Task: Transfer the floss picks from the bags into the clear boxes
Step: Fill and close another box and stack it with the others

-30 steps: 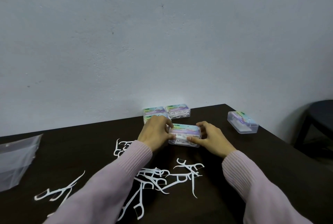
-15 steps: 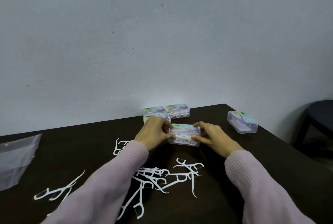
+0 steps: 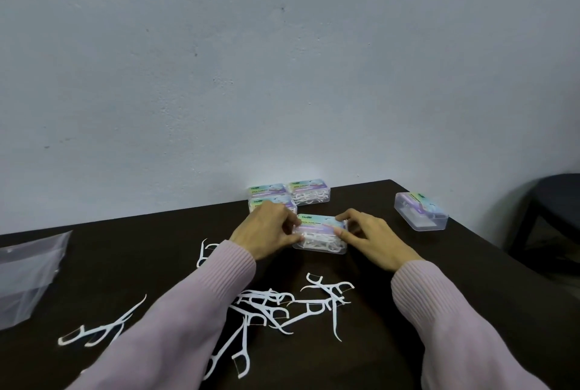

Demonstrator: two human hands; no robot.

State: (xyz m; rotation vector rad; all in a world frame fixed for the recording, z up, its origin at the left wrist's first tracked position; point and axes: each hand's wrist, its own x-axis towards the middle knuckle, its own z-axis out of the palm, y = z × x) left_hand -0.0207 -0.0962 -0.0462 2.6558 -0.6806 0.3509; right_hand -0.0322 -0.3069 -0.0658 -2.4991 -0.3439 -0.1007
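Now both hands, left hand (image 3: 266,229) and right hand (image 3: 370,237), pinch one clear box (image 3: 321,234); three boxes (image 3: 309,191) at twelve o'clock, one box (image 3: 420,211) at two.

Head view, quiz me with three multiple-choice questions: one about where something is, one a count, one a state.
1. Where is the bag?
A. far left of the table
B. beside the chair
C. on the boxes

2. How many boxes stand by the wall?
A. one
B. three
C. six

3. What is the lid of the held box doing?
A. lying off
B. down
C. standing upright

Answers: 1 A, it lies at the left edge. 2 B, three cluster there. 3 B, both hands grip it shut.
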